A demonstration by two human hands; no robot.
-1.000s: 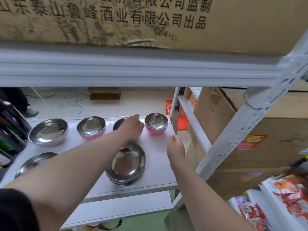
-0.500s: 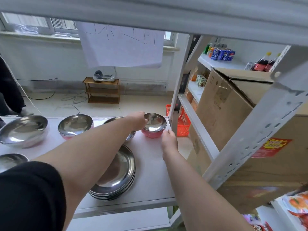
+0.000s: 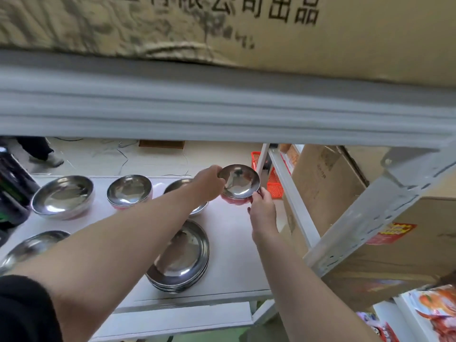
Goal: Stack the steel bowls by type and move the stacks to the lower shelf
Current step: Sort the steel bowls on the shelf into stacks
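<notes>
A small steel bowl with a pink outside [image 3: 238,180] is tilted at the far right of the white shelf [image 3: 232,243]. My left hand [image 3: 209,181] grips its left rim and my right hand [image 3: 262,210] holds its near right edge. A second pink-sided bowl [image 3: 129,191] stands further left. A plain steel bowl [image 3: 181,186] is half hidden under my left forearm. A stack of shallow steel bowls [image 3: 182,257] sits near the front edge. A large steel bowl [image 3: 63,196] is at the far left, another [image 3: 32,245] at the front left.
The shelf above [image 3: 222,107] carries a printed cardboard box [image 3: 345,33] low over the bowls. A white upright post [image 3: 375,208] and brown boxes [image 3: 328,183] close the right side. Dark bottles [image 3: 12,191] stand at the left. A lower shelf board [image 3: 177,317] shows beneath.
My left hand moved from the plain middle bowl to the pink bowl at the right. My right hand came up to it, and the bowl now tilts between both hands.
</notes>
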